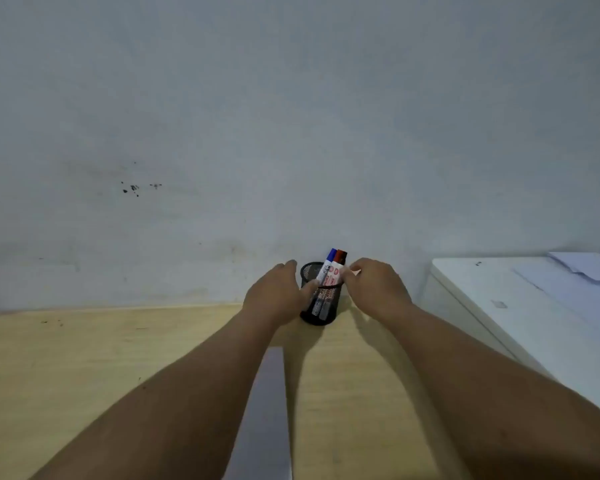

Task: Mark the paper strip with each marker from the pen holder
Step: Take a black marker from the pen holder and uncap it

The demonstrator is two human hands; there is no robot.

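Observation:
A black mesh pen holder point(321, 311) stands at the far edge of the wooden table point(84, 358), against the wall. Two markers lean in it, a blue-capped marker point(330, 257) and a red-capped marker point(340, 258) just to its right. My left hand point(274, 296) wraps the holder's left side, thumb on the front rim. My right hand point(374, 289) reaches in from the right, its fingertips pinched on the red-capped marker's white barrel. A long pale paper strip point(267, 410) lies on the table between my forearms, running from the near edge toward the holder.
A white cabinet point(499, 306) stands close to the table's right side, with loose sheets of paper point(582, 268) on top. A stained pale wall point(291, 133) rises right behind the holder.

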